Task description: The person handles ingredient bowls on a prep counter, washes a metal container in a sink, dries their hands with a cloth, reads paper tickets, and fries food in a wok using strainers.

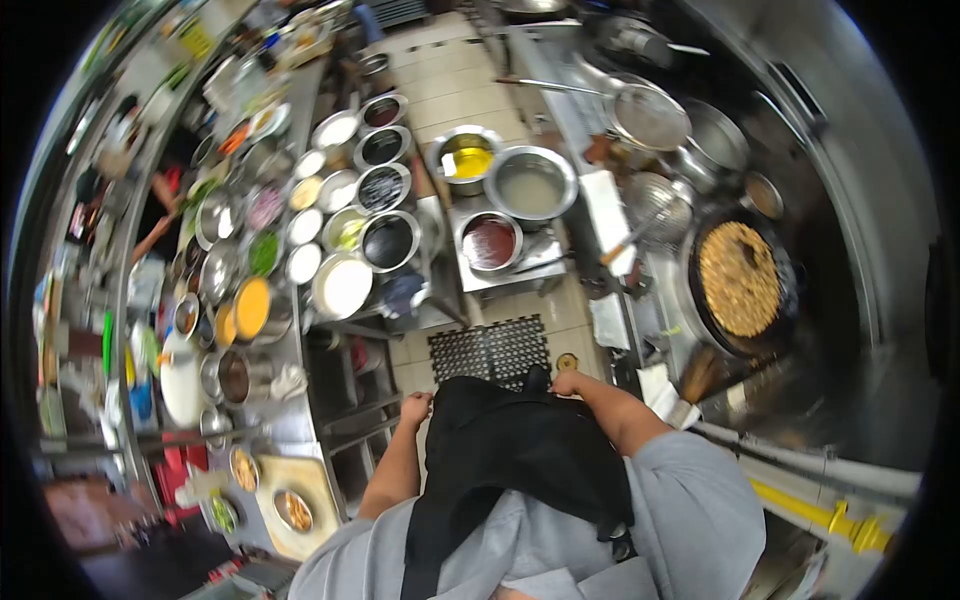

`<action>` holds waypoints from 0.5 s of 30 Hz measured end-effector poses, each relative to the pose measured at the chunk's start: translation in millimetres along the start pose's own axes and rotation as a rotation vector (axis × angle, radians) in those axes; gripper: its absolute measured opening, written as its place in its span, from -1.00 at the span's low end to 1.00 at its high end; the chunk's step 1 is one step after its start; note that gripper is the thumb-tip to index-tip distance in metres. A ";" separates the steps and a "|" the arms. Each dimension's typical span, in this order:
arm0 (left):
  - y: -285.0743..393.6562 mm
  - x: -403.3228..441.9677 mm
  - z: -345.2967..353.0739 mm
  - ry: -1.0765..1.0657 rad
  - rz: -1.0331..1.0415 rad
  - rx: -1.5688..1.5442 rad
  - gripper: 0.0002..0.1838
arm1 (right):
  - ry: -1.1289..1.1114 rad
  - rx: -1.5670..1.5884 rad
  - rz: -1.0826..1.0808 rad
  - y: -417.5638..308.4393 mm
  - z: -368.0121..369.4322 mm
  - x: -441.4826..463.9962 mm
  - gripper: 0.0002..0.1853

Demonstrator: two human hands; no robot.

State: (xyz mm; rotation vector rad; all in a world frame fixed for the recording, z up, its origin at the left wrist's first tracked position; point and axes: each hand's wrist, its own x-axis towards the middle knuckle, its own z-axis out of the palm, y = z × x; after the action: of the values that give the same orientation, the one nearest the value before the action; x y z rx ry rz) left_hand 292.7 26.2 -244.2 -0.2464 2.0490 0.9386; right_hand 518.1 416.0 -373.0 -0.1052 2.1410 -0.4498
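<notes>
A black apron [520, 440] hangs over my grey shirt, its far edge spread between my hands. My left hand [416, 408] is closed at the apron's left edge. At the right edge, the fingers of my right hand [567, 384] are curled against the black cloth. Both appear to grip the apron, though the fingertips are small and partly hidden. To my right, a large wok [697, 325] holds a broad mass of golden-brown pieces [740, 278]. A straw-coloured brush [699, 374] lies beside the wok, close to my right arm.
Ahead, a low stand bears a pot of yellow liquid [468, 160], a pot of cloudy liquid [532, 183] and a pot of dark red sauce [490, 242]. Several ingredient containers crowd the left counter, near a cutting board [297, 478]. A black mat [489, 350] covers the floor. Strainers [648, 112] rest at right.
</notes>
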 end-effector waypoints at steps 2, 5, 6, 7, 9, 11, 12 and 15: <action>-4.6 0.1 10.2 0.025 0.097 0.073 -0.62 | 0.030 0.082 0.056 -2.1 -12.2 -19.2 -0.47; 8.8 -26.3 21.0 -0.048 0.150 0.240 -0.56 | 0.079 0.206 0.140 0.8 -18.5 -23.2 -0.45; -19.4 -6.1 20.2 -0.083 0.077 0.274 -0.56 | 0.114 0.224 0.126 4.1 -18.1 -20.9 -0.46; -45.7 11.9 20.1 -0.120 0.005 0.311 -0.55 | 0.151 0.238 0.105 5.6 -18.6 -18.3 -0.47; -55.8 24.2 6.0 -0.457 0.798 1.190 -0.57 | 0.173 0.316 0.167 -4.5 -30.8 -43.3 -0.47; -50.6 17.6 2.2 -0.430 0.886 1.170 -0.57 | 0.186 0.346 0.165 -5.0 -23.9 -45.6 -0.45; -47.3 13.8 -0.3 -0.415 0.930 1.160 -0.56 | 0.189 0.333 0.179 -2.7 -15.5 -39.0 -0.47; -65.4 41.7 -1.9 -0.136 0.107 0.583 -0.63 | 0.142 0.507 0.260 -14.0 -28.0 -81.5 -0.50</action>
State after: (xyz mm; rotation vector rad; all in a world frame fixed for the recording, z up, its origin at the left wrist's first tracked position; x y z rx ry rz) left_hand 297.0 -14.3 -310.3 0.2352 2.1236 0.3725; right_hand 541.1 430.4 -290.0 0.4974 2.0725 -0.8464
